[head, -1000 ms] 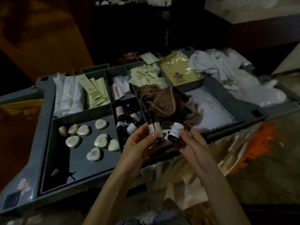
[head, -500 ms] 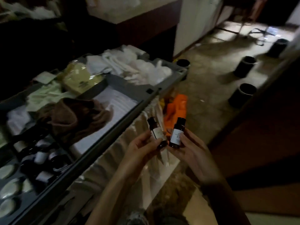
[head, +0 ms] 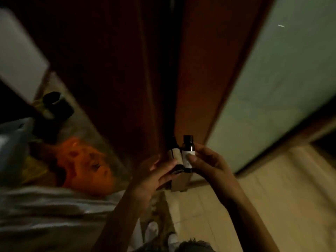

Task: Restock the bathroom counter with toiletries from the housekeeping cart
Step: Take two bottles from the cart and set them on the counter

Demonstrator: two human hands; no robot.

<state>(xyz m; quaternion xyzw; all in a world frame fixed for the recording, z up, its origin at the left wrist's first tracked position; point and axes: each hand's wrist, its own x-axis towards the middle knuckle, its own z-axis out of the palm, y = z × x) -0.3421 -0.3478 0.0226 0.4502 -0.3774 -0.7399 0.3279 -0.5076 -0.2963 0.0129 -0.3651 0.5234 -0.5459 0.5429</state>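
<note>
In mid-air at the centre of the dim, motion-blurred view, two small dark bottles stand upright side by side, close enough that they seem to touch. The left bottle [head: 176,156] carries a tan label. The left hand [head: 154,177] grips it low down, fingers curled round its base. The right bottle [head: 188,151] has a dark cap and a white label. The right hand [head: 209,164] pinches it, with the thumb lying across the label.

Directly behind the bottles rises a dark reddish-brown wooden door [head: 200,70]. To the right of it is a pale green panel [head: 272,88], and below that a beige tiled floor [head: 272,197].

To the left of the hands lies a crumpled orange bag [head: 81,160], with silvery grey sheeting [head: 45,206] beneath it. The grey corner of the cart [head: 12,142] shows at the far left edge. A black bin [head: 54,104] stands on the floor just beyond it.
</note>
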